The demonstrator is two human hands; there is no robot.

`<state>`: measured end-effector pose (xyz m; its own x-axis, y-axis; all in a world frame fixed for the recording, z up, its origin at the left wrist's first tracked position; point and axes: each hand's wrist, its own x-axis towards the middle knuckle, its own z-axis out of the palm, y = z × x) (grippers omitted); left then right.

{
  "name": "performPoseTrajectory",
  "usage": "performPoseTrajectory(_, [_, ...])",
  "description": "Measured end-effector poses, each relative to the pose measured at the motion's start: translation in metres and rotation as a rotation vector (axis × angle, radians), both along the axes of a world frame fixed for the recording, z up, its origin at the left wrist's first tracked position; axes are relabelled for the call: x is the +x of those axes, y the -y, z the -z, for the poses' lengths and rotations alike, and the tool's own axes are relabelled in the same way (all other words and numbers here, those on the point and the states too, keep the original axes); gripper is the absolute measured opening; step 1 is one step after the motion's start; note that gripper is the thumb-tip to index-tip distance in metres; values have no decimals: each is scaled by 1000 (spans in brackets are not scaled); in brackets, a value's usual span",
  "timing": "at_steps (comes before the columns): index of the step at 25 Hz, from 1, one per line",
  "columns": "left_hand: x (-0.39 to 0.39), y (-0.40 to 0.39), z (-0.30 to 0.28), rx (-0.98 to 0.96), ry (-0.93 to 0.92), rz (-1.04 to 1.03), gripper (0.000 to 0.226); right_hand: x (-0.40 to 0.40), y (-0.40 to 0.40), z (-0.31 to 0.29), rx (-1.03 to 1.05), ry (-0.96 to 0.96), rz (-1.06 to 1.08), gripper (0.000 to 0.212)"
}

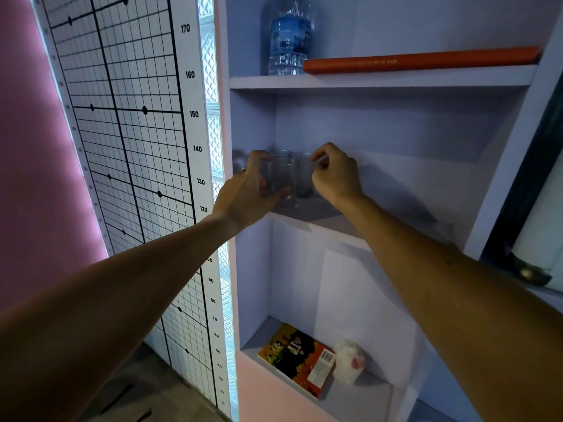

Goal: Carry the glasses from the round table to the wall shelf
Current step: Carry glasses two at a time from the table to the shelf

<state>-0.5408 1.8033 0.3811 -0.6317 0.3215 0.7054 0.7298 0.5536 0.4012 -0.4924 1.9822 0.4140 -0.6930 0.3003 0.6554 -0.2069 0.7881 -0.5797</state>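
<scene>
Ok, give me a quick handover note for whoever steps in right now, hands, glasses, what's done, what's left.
Left hand: wrapped around a clear glass, low over the middle shelf.
Right hand: fingers pinched at the rim of a second glass farther back on that shelf.
More glasses seem to stand behind; count unclear.
Done: glasses have reached the shelf.
Left: release both. The round table is out of view, so check it.

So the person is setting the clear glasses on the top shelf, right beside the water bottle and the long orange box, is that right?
Not quite. The head view shows the left hand and right hand setting the clear drinking glasses on the middle shelf, one level below the plastic water bottle and long orange box.
</scene>
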Motion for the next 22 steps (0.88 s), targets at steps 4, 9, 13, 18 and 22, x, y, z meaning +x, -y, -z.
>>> performPoseTrajectory(4, [2, -6, -1, -6, 36, -33, 70, 5, 5, -5, -29, -103, -38, 21])
performPoseTrajectory(9, [7, -8, -1, -10, 89, -83, 71, 5, 16, -1, 3, -95, -119, 13])
performPoseTrajectory(13, [15, 11, 4, 5, 110, -120, 68, 4, 28, 8, 71, -153, -154, 12])
performPoseTrajectory(18, [21, 99, 39, -69, 204, -306, 33, 0, 95, 46, 331, -153, -400, 13])
performPoseTrajectory(22, [66, 220, 137, -222, 538, -509, 23, 2, 179, 138, 453, 100, -653, 18])
